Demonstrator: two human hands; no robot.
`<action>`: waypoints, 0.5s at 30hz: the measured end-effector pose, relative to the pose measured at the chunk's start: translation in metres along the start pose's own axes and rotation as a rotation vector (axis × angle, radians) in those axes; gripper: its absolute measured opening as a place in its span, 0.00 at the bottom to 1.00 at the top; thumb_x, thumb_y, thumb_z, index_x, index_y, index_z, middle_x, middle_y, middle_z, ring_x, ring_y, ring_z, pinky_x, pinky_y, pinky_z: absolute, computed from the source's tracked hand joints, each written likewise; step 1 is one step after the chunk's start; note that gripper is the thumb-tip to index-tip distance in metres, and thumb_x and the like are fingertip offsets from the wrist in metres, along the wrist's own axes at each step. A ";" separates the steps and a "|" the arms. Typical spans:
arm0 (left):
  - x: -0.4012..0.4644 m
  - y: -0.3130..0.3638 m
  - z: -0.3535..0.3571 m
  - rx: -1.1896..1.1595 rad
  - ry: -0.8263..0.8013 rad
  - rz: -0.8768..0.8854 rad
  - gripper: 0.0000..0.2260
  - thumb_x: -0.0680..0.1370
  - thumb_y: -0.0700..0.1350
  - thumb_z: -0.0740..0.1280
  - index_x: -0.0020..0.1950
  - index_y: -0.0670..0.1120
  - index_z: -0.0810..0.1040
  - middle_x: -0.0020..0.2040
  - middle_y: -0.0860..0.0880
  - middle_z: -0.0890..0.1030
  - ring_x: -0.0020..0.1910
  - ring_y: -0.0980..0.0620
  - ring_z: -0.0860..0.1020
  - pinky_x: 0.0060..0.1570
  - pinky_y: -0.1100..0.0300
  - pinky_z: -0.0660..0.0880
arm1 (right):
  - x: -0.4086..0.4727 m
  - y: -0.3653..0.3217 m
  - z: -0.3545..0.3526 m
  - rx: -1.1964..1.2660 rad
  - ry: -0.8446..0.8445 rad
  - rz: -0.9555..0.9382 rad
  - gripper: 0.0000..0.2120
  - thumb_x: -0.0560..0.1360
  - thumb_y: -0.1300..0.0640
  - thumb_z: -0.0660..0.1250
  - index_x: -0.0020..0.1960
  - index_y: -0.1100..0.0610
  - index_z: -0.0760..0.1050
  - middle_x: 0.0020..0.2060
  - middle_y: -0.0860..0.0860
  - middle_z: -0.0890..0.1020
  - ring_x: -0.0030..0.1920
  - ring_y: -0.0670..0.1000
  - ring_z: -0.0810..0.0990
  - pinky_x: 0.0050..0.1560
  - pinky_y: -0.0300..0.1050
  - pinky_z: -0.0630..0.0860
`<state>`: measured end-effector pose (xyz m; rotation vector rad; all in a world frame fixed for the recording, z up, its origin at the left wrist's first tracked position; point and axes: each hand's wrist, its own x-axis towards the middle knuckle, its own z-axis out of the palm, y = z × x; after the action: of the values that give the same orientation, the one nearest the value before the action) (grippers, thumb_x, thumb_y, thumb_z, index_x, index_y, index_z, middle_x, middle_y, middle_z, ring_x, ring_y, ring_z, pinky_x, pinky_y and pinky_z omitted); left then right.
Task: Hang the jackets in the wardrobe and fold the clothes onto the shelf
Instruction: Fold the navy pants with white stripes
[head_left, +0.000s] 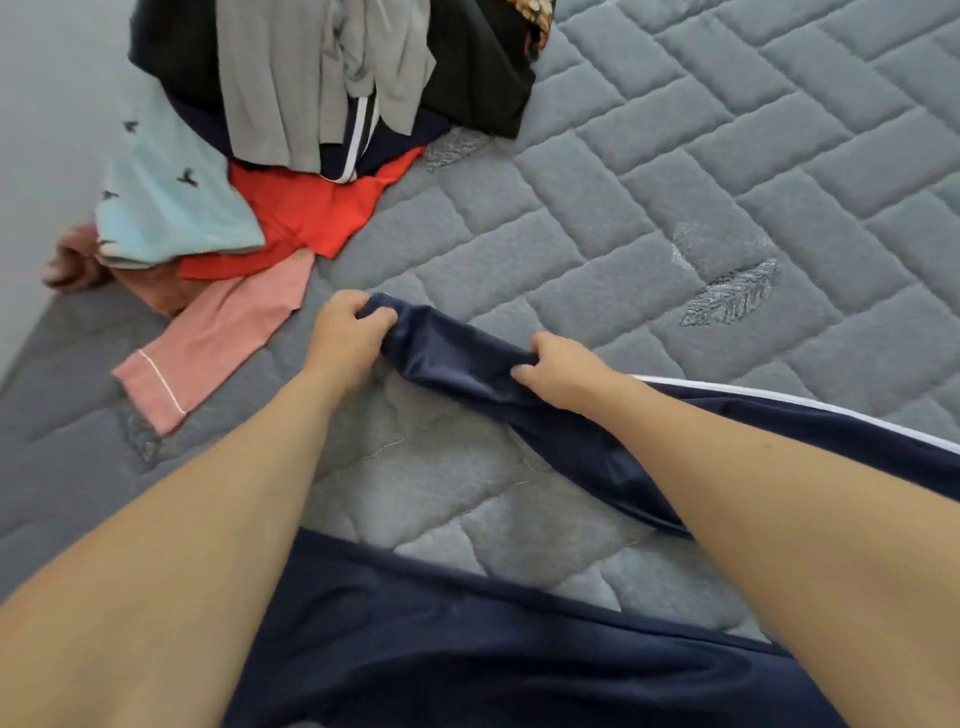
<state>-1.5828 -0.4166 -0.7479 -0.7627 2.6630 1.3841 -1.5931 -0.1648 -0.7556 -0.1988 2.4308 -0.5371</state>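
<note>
L hand + R hand both clenched on navy garment, bunched between grips, lying on grey quilted bed. Beyond L grip: clothes pile; pink sleeve just left of it. Nothing between grips blocks.

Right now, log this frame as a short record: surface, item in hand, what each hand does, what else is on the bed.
surface: grey quilted mattress
item in hand: navy garment with a white side stripe
left hand: grips the garment's end
right hand: grips the garment further along
pile: unfolded clothes at far left, grey, black, red and light blue
loose item: pink sleeve, lying flat beside the pile
</note>
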 end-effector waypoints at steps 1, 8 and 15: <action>-0.009 0.007 -0.010 -0.024 0.033 0.080 0.15 0.70 0.49 0.64 0.40 0.36 0.75 0.35 0.48 0.73 0.35 0.53 0.70 0.35 0.55 0.67 | -0.006 -0.002 -0.003 0.117 0.008 -0.052 0.12 0.80 0.47 0.60 0.48 0.56 0.69 0.48 0.53 0.78 0.48 0.56 0.75 0.46 0.50 0.68; -0.047 0.048 -0.083 0.199 0.269 0.423 0.18 0.82 0.49 0.61 0.35 0.41 0.67 0.30 0.49 0.68 0.33 0.49 0.66 0.35 0.53 0.61 | -0.027 -0.031 -0.043 0.091 0.417 -0.314 0.14 0.82 0.46 0.58 0.44 0.56 0.67 0.37 0.49 0.74 0.42 0.56 0.74 0.44 0.53 0.67; 0.002 0.002 -0.048 0.824 0.182 0.007 0.20 0.82 0.52 0.60 0.69 0.41 0.68 0.66 0.35 0.72 0.65 0.34 0.70 0.61 0.43 0.66 | -0.004 -0.018 0.001 -0.371 0.513 -0.166 0.32 0.79 0.41 0.51 0.79 0.53 0.55 0.72 0.57 0.60 0.70 0.60 0.59 0.72 0.61 0.48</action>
<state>-1.5763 -0.4534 -0.7185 -0.7728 2.9566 0.1283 -1.5898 -0.1804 -0.7464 -0.4700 3.0246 -0.2140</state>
